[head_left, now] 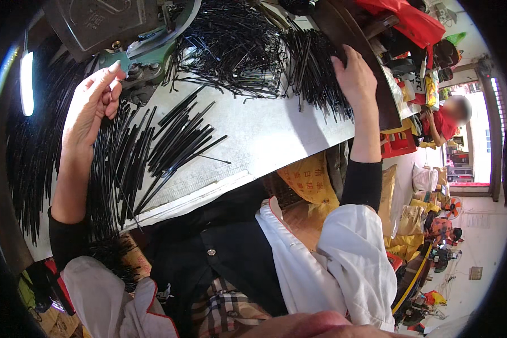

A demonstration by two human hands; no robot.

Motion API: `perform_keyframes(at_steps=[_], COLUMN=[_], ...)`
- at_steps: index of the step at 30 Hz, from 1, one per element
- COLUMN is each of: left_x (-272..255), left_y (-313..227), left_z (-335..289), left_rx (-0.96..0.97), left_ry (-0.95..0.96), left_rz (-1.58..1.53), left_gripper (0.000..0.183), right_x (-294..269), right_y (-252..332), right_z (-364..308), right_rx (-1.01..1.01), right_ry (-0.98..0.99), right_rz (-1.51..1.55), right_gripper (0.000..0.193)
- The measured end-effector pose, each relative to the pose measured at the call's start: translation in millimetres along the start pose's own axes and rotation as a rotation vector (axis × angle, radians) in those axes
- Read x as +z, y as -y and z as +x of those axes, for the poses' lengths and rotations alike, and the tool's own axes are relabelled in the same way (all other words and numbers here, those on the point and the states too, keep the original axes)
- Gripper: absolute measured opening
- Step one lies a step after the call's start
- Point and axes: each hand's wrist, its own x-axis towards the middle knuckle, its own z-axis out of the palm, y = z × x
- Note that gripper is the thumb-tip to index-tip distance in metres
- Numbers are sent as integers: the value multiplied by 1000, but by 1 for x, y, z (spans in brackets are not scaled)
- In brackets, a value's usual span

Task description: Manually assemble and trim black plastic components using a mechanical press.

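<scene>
My left hand [94, 102] is raised beside a green metal machine part [155, 62] at the upper left. Its thumb and fingers are pressed together; whatever may be between them is too small to make out. My right hand [357, 78] reaches to the right edge of a bundle of thin black rods [315, 70], fingers stretched out and apart. A large tangled heap of black rods [228, 42], some with bent ends, lies at the back of the white tabletop [265, 132]. Straighter black rods [177, 132] are spread in front of my left hand.
More long black rods [34, 141] cover the left side. A dark machine housing [98, 25] stands at the upper left, and a dark wooden board [349, 28] borders the table's right. Beyond are a red crate [399, 143], sacks [425, 177], a fan [452, 207] and a person in red [442, 124].
</scene>
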Motion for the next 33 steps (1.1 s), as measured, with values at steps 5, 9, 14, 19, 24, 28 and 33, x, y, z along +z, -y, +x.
perform_keyframes(at_steps=[5,9,14,19,24,28,33], left_x=[0,1,-2,-1,-1,0,-1], left_y=[2,0,1,1,3,2,1], left_z=[1,-1,0,-2,0,1,0], left_rx=[-4,-19,-5,-16,-11,-7,-3], left_ry=[-9,-28,-7,-8,-3,-5,-2], left_rz=[-10,8,3,-1,-4,-8,-4], left_gripper=[25,25,25,25,24,23,22], right_x=[31,39,52,61,63,62,51], right_y=[37,30,0,-2,-3,0,19], right_z=[-13,-14,-9,-9,-11,-9,-10], right_rx=[-226,-152,-75,-95,-127,-86,-27], right_ry=[-105,-20,-51,-68,-107,-60,-7], right_rz=[125,155,170,117,67,72,-2], right_gripper=[47,43,40,39,37,40,68])
